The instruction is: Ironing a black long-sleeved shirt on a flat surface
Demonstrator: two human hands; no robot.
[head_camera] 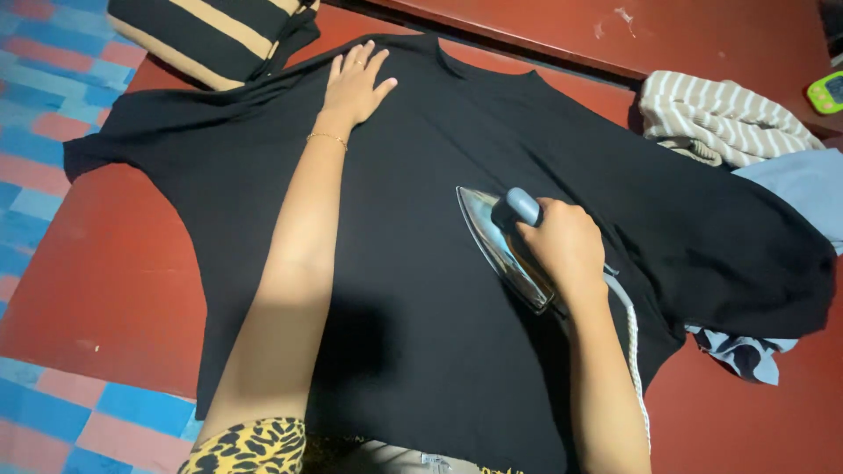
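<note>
Left hand [356, 83] spread flat pins black t-shirt [421, 290] taut near collar, right hand [566, 246] gripping electric iron [505, 246] soleplate-down mid-chest on red surface [114, 281].

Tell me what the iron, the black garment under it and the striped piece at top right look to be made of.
Iron: polished metal body, mirror-bright reflections; grey handle looks like matte plastic, gripped by the right hand.
Black garment: soft matte fabric, likely a knit; it drapes and creases, left hand pressing it flat.
Striped piece: beige-and-white fabric, seemingly ribbed knit.
</note>
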